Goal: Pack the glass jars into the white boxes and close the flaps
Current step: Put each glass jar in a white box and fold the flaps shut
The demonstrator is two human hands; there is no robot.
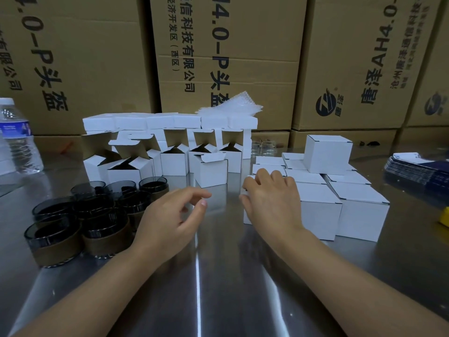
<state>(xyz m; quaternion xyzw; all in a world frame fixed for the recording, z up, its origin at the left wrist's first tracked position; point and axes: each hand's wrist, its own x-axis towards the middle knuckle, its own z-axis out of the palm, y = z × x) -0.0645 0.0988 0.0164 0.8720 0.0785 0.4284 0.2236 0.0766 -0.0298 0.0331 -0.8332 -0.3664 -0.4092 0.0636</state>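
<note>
The right hand (269, 203) lies over a closed box (247, 218) at the near left corner of the block of closed boxes (359, 215) on the right side of the tabletop (218, 276). Its grip holds the box, thumb on the left face and fingers curled over the top. The left hand (175, 215) hovers above the middle of the tabletop, its grip slack and empty. The jars (58, 239), dark glass with brown bands, stand crowded and touching near the left edge, and the open boxes (173, 164) wait in a row toward the far edge. The step in hand looks like setting this box in with the finished ones. To do it well, slide it flush against its neighbour with light, even pressure so the card does not dent, and feel that the top flap is tucked fully home before letting go. The left hand is well placed to take the nearest jar; it should lift it straight up by the band so the others are not knocked.
</note>
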